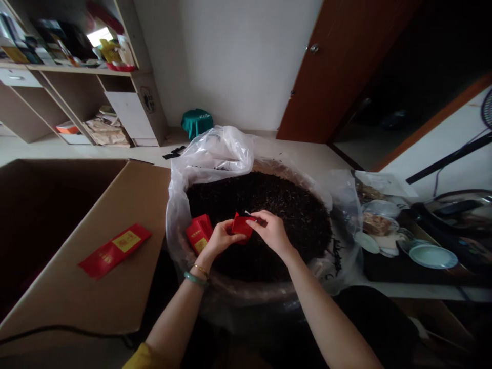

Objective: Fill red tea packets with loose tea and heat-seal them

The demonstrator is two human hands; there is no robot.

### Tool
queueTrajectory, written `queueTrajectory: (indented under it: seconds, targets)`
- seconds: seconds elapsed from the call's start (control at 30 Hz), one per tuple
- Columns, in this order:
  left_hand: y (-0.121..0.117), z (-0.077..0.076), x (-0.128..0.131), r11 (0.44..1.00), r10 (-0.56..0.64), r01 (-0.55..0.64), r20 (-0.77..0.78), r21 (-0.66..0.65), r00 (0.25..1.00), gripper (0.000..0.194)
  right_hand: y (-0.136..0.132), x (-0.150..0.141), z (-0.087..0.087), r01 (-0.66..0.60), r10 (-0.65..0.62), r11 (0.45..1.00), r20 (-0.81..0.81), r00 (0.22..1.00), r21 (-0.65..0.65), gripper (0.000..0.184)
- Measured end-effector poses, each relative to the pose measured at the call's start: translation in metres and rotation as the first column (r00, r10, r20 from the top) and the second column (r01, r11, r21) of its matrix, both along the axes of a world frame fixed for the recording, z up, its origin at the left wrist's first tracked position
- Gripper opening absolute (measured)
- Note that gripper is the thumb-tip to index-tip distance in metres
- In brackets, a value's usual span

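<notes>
On the left, the carton (148, 189) spreads its flap wide; right beside it stands the tub (249, 293), its plastic liner (219, 146) bunched at the far side, dark leaves (295, 215) filling it. Across that flap lies the lone packet (115, 249), long axis slanting from near left to far right, well apart from both hands. Over the leaves, here's the right hand (271, 229), thumb and fingers closed on the held packet (241, 226) at its right edge. The left hand (220, 238) pinches the near left corner, and it's the nearer one to the stack (200, 231) leaning at the tub's left side. So the held packet sits squarely between the fingertips; foreshortened, its long axis can't be told. A pale sliver (248, 212) shows by the right fingertips, too small to identify.
</notes>
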State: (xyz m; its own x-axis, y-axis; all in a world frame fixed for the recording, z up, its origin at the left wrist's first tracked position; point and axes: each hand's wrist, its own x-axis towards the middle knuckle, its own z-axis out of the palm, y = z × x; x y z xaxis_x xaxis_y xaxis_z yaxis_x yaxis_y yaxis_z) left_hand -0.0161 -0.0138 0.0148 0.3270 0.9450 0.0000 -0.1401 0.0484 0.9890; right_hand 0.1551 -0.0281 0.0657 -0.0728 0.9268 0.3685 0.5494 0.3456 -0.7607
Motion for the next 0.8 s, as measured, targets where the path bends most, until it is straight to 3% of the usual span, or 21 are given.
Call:
queueTrajectory:
  seconds: [0.2,0.37,0.8]
  targets:
    - [0.001,0.002,-0.002,0.989,0.146,-0.146,0.045,-0.02,0.988,0.039,0.003,-0.002,-0.009,-0.045,0.041,0.995,-0.044,0.998,-0.086,0.011]
    - [0.002,0.006,-0.003,0.984,0.177,-0.177,0.024,-0.015,0.984,0.035,0.009,-0.006,-0.014,-0.08,0.058,0.976,-0.112,0.992,-0.204,0.011]
    - [0.0,0.01,-0.003,0.991,0.075,-0.063,0.096,-0.12,0.993,0.037,0.016,-0.008,-0.018,-0.107,0.077,0.963,-0.129,0.989,-0.248,0.011]
